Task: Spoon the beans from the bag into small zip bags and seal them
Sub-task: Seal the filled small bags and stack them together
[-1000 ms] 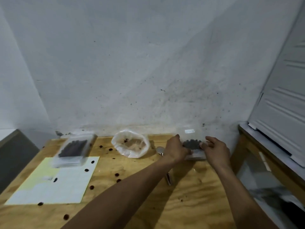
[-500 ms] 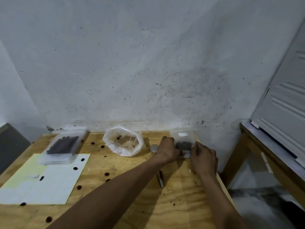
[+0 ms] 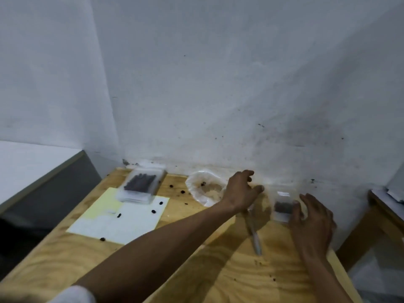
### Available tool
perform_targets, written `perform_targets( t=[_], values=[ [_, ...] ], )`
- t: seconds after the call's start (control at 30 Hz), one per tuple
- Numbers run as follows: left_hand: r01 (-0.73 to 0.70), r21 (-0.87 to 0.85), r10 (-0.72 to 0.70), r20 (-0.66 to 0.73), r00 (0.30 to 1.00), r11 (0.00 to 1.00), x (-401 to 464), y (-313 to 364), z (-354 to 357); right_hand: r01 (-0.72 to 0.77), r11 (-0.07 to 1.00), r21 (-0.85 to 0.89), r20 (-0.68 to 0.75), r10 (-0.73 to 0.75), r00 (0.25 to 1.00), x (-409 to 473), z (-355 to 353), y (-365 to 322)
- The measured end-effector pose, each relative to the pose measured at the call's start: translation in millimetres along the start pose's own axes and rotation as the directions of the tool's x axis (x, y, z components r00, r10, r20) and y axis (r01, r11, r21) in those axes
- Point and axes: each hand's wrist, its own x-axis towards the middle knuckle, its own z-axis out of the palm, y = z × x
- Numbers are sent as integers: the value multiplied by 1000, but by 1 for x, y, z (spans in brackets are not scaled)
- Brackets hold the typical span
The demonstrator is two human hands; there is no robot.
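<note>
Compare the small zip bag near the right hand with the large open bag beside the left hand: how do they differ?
The small zip bag lies flat; the large bag gapes open. The small zip bag holds a dark clump of beans, the large bag only a few. Both are clear plastic on the table.

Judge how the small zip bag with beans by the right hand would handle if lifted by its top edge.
The small zip bag looks like thin clear film, so it would probably flop. The dark beans sit in a clump low in the bag, so that end would likely sag and swing. It holds few beans, so it is probably light, and the right hand could easily slide it on the table.
</note>
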Motion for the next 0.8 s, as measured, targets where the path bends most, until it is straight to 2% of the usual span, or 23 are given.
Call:
perform_targets(
  t=[0.13,0.2,0.27,0.33,0.4,0.47,0.53,0.63,0.8],
  values=[
    [-28,-29,21,-202,979,999,-3,-21,-68,190,968,162,-20,-189,982,0,15,-80],
    [1,-35,-11,-290,957,999,-4,-39,-104,291,917,274,-6,-301,954,-4,29,-129],
    [60,27,-46,-367,929,998,-6,-63,-139,324,878,353,41,-360,932,-14,43,-179],
    [191,151,-114,-410,905,970,-10,-90,-174,303,860,411,160,-395,904,-31,63,-220],
    [391,311,-237,-432,870,866,-15,-118,-207,238,881,409,368,-398,840,-48,87,-250],
    [561,406,-399,-418,816,721,-26,-143,-233,159,937,312,586,-321,744,-63,112,-272],
    [636,407,-523,-362,772,656,-37,-168,-247,73,975,211,730,-207,651,-75,130,-288],
    [629,301,-553,-305,775,716,-46,-202,-254,-104,984,146,823,-62,565,-90,144,-307],
    [480,65,-412,-420,809,875,-57,-213,-264,-418,898,134,787,161,596,-88,157,-313]
  ],
)
